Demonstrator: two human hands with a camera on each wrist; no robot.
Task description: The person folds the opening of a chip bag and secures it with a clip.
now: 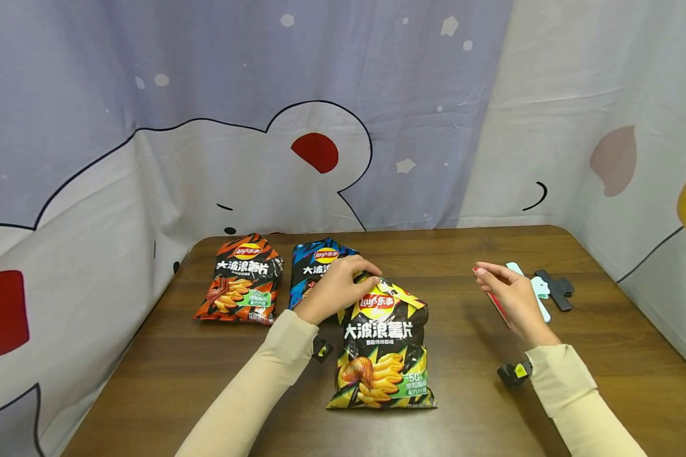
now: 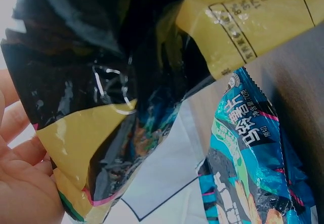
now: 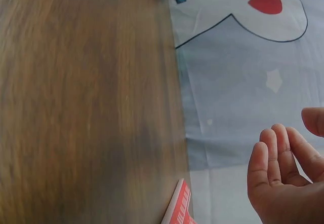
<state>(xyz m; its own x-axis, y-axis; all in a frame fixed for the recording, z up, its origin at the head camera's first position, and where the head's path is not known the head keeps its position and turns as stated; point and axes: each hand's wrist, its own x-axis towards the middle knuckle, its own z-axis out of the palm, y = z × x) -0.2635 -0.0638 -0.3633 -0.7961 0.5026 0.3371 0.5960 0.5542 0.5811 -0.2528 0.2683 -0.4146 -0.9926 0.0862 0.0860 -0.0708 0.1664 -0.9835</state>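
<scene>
My left hand (image 1: pixel 343 282) grips the top edge of a black-and-yellow bag of potato chips (image 1: pixel 380 355). In the left wrist view that bag (image 2: pixel 116 46) fills much of the picture, with the fingers (image 2: pixel 28 148) partly hidden at its edge. Off to the right, my right hand (image 1: pixel 511 298) is over the table with its fingers loosely bent and nothing in them. Below it lies a narrow red strip-shaped item (image 1: pixel 499 310), partly covered by the hand; its printed end (image 3: pixel 180 203) shows in the right wrist view.
A red-orange chip bag (image 1: pixel 241 279) lies at the left of the wooden table (image 1: pixel 457 419). Beside it a blue chip bag (image 1: pixel 314 260) is partly hidden by my left hand. A mint-green clip-like item (image 1: pixel 540 287) and a black one (image 1: pixel 557 291) lie at right. Printed curtains (image 1: pixel 411 95) hang behind.
</scene>
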